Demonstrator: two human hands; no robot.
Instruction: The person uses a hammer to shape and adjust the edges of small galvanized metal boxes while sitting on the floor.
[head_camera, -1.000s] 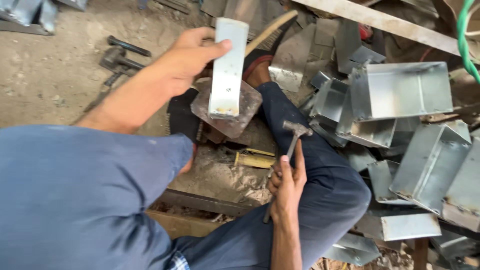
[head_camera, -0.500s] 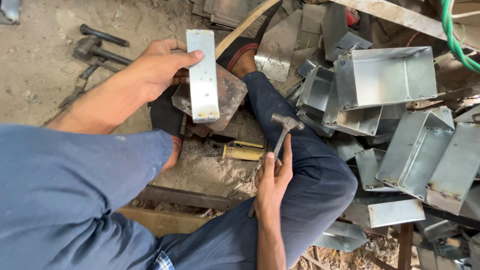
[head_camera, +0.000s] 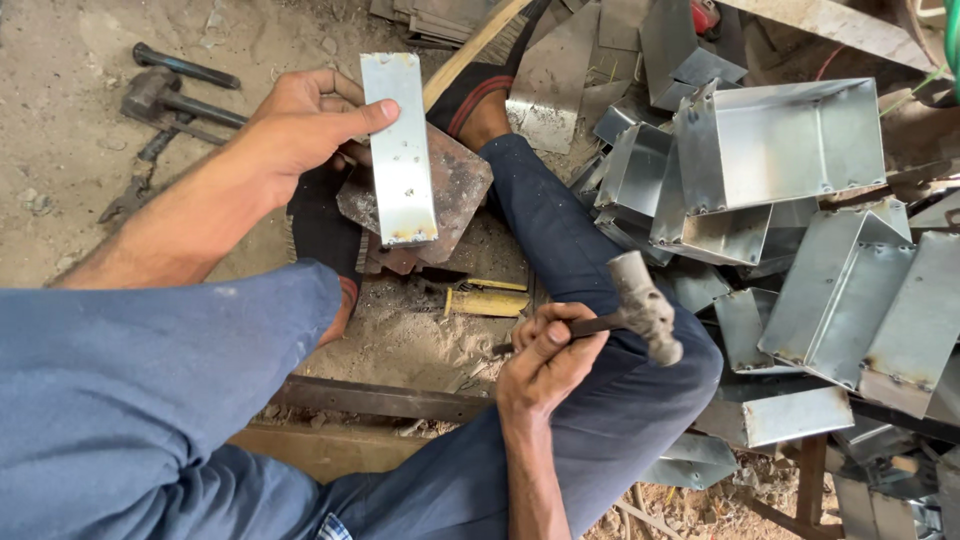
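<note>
The left hand (head_camera: 300, 125) pinched a metal strip (head_camera: 398, 150) over a rusty block (head_camera: 455, 195); the right hand (head_camera: 545, 355), its grip clenched, held a hammer (head_camera: 640, 310).

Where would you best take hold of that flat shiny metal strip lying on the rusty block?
Probably at the far end of the metal strip, coming from its left edge, as the left hand does with its thumb across the top. That end overhangs the rusty block, so fingers can get under it, while the near end lies flat there.
</note>
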